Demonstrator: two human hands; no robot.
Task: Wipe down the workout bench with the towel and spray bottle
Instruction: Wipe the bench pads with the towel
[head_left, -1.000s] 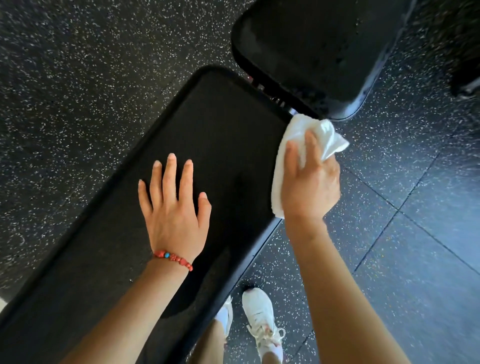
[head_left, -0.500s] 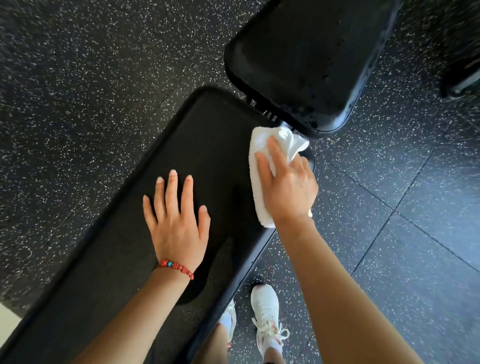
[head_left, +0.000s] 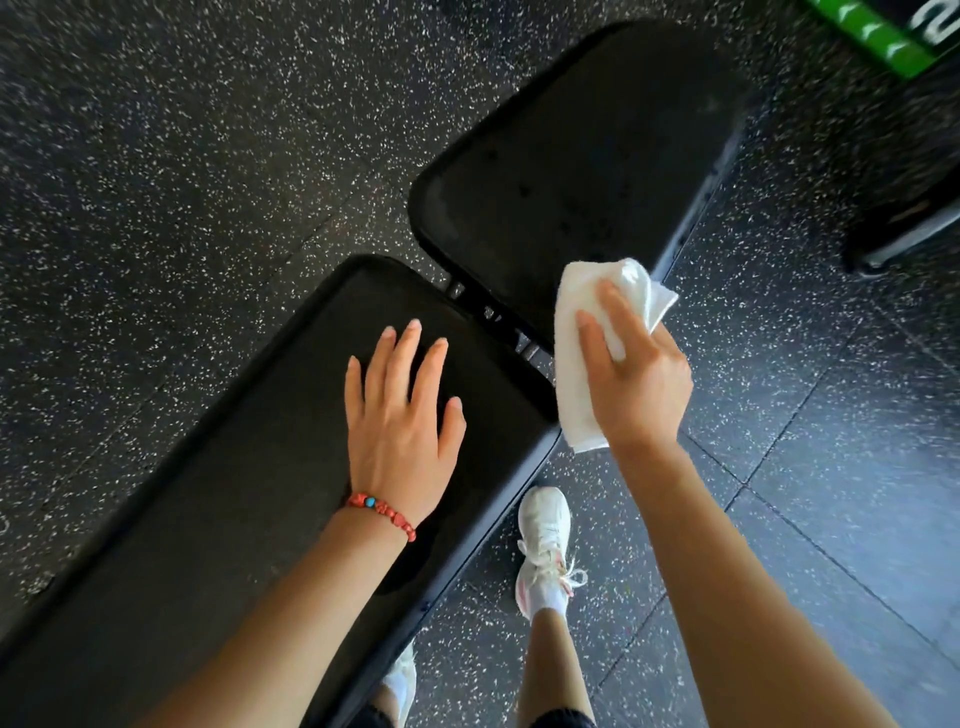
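Observation:
The black workout bench has a long pad (head_left: 234, 493) running from lower left to centre and a second shorter pad (head_left: 582, 156) beyond a gap with metal hinge parts (head_left: 498, 322). My left hand (head_left: 402, 421), with a red bead bracelet, lies flat and spread on the long pad near its far end. My right hand (head_left: 631, 379) grips a folded white towel (head_left: 582, 364) at the near corner of the shorter pad, over the gap at the bench's right edge. No spray bottle is in view.
Black speckled rubber floor tiles (head_left: 831, 467) surround the bench. My white sneakers (head_left: 543, 545) stand just right of the long pad. A green and black object (head_left: 883, 31) sits at the top right, with a dark metal frame piece (head_left: 904, 228) below it.
My right hand has carried the towel off the long pad's far right corner and toward the near corner of the shorter pad. The view has shifted; my left hand stays flat on the pad.

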